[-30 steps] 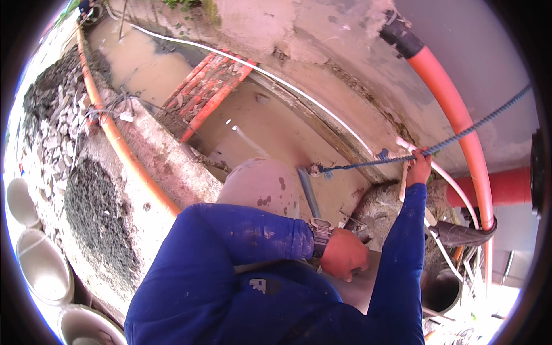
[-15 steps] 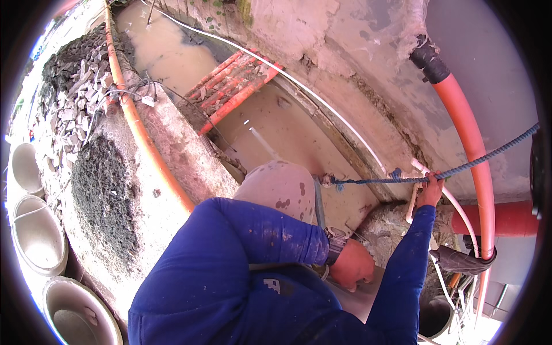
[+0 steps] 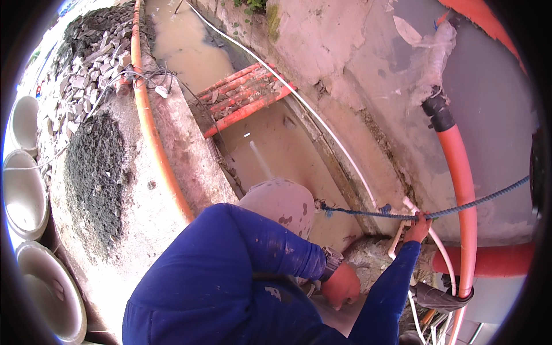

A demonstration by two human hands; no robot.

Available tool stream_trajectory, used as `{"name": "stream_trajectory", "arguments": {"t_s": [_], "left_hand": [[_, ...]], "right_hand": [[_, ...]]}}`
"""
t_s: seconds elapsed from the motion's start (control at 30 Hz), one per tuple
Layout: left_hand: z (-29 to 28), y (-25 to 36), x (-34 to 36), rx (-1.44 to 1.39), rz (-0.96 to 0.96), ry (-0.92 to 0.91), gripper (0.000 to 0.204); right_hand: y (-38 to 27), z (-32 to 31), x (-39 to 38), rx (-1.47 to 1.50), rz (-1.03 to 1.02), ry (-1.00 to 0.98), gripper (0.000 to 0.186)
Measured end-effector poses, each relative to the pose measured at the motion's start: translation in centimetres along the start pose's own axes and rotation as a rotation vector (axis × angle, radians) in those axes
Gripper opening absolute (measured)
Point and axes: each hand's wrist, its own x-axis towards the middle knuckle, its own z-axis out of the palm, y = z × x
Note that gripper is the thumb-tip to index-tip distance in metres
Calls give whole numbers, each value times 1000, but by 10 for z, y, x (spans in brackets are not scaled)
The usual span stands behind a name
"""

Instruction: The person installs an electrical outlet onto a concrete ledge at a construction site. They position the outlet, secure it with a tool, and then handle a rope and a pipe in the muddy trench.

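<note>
My right hand is closed round a blue rope, beside a short white pipe end. Leftward, the rope slopes down from this hand to a spot near my pale, mud-spotted trouser knee; its far end there is hard to make out. To the right it rises past an orange pipe and out of the picture. My left hand, with a wristwatch at the wrist, is curled into a fist over my lap. Whether it holds anything is hidden.
Murky water fills the trench, crossed by orange pipes. An orange corrugated-looking hose runs along the concrete ledge at left, near rubble and dark gravel. Concrete rings stand far left. A large orange pipe bends down at right.
The whole view has shifted and tilted slightly, so the rope and my right hand appear lower. My right hand keeps its hold on the rope; my left stays curled over my lap.
</note>
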Motion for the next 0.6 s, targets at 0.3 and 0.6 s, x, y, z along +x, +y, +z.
{"name": "stream_trajectory", "arguments": {"t_s": [0.3, 0.6], "left_hand": [[-2, -4, -4, -4, 52, 65, 36], [-7, -2, -7, -14, 50, 58, 35]], "right_hand": [[6, -3, 1, 22, -5, 12, 44], [3, -4, -1, 14, -4, -2, 48]]}}
